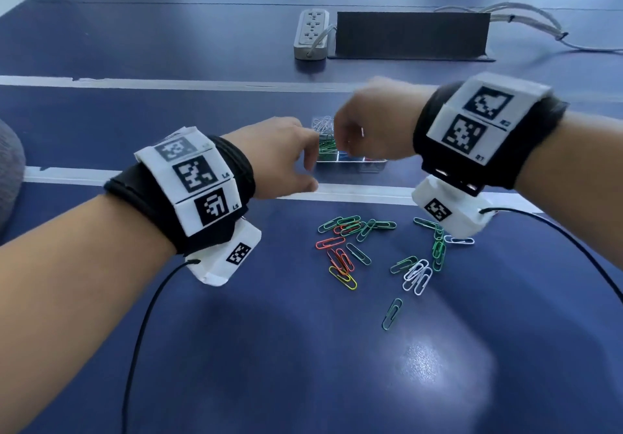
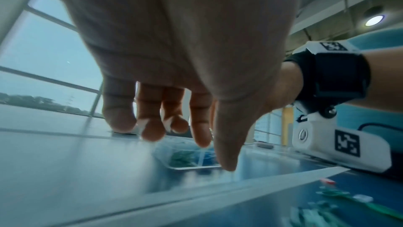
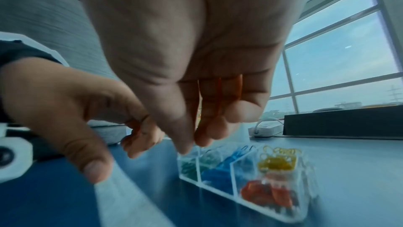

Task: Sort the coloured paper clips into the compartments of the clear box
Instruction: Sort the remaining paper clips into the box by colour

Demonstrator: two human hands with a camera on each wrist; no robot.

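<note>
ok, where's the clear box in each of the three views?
Head: clear box at centre, beyond the white line, mostly hidden behind both hands.
Left wrist: low centre, blurred, under the fingertips.
Right wrist: lower right, compartments plain.
Shared landmark: its green clips.

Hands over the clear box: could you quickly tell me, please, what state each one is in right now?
Left hand: open, fingers loosely curled, holding nothing.
Right hand: thumb and fingertips close together; whether they pinch a clip cannot be told.
</note>
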